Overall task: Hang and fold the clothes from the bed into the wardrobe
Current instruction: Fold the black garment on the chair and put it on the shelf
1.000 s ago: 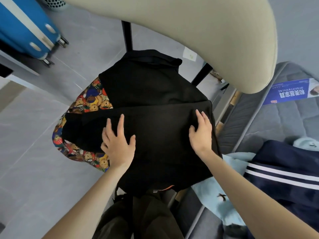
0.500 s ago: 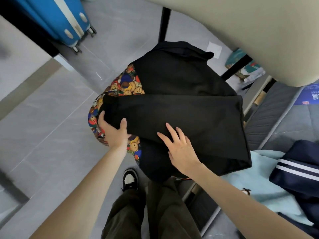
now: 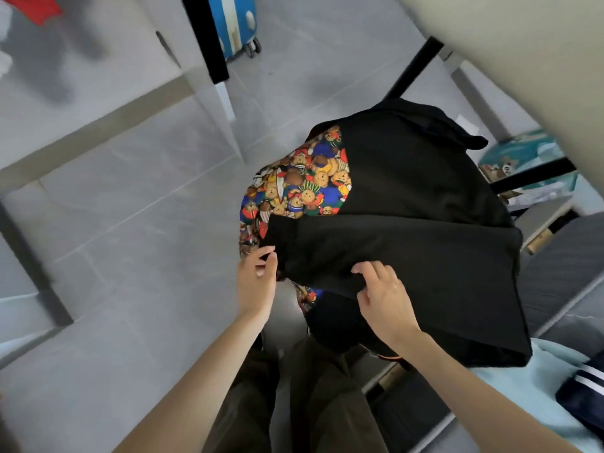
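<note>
A folded black garment (image 3: 408,243) with a colourful teddy-bear print panel (image 3: 304,178) is held above the floor, in front of my legs. My left hand (image 3: 256,282) pinches its left folded edge, fingers curled at the black sleeve end. My right hand (image 3: 384,295) grips the near fold of the black cloth, thumb underneath. On the bed at the right lie a light blue garment (image 3: 539,387) and a navy garment with white stripes (image 3: 585,390).
Grey tiled floor (image 3: 130,223) spreads to the left. A blue suitcase (image 3: 237,21) stands at the top. The grey mattress (image 3: 562,289) and bed frame run along the right. A beige padded edge (image 3: 523,44) overhangs at the top right. A black post (image 3: 206,37) stands near the suitcase.
Both hands went from lying flat on the black garment to gripping its near-left edge. The view swung left, away from the bed, and the garment came with it.
</note>
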`<state>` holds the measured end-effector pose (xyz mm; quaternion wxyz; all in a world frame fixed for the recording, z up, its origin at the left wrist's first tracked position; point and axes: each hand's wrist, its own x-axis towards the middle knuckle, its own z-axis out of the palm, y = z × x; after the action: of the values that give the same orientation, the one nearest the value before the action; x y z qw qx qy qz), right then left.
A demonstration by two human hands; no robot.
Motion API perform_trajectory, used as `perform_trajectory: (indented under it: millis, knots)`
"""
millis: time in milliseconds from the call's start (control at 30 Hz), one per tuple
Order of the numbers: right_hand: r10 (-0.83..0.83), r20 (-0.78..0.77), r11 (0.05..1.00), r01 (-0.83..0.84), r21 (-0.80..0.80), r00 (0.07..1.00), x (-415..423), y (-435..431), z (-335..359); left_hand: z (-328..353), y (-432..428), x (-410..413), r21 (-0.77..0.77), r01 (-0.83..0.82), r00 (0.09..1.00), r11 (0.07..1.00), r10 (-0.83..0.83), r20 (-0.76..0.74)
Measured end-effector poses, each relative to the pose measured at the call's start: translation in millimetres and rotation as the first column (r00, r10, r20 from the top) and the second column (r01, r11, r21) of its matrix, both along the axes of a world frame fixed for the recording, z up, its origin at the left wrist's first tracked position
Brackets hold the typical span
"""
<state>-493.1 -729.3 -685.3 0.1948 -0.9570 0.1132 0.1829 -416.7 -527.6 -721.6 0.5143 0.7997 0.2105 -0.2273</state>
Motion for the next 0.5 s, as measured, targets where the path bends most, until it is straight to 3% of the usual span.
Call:
perform_trajectory:
  millis: [200,500]
  knots:
    - [0.043,0.078,0.991,-0.052,0.124,0.996,66.5,51.9,7.8,-21.6,38.2,44.5,0.011,-0.083,0.99,0.997,0.083,-0.111]
    - [-0.031,-0.078,0.997,0.037,0.072,0.996,125.7,80.4,-33.0,-83.9,48.4,81.6,0.035,0.219,0.967,0.975,-0.212,-0.142]
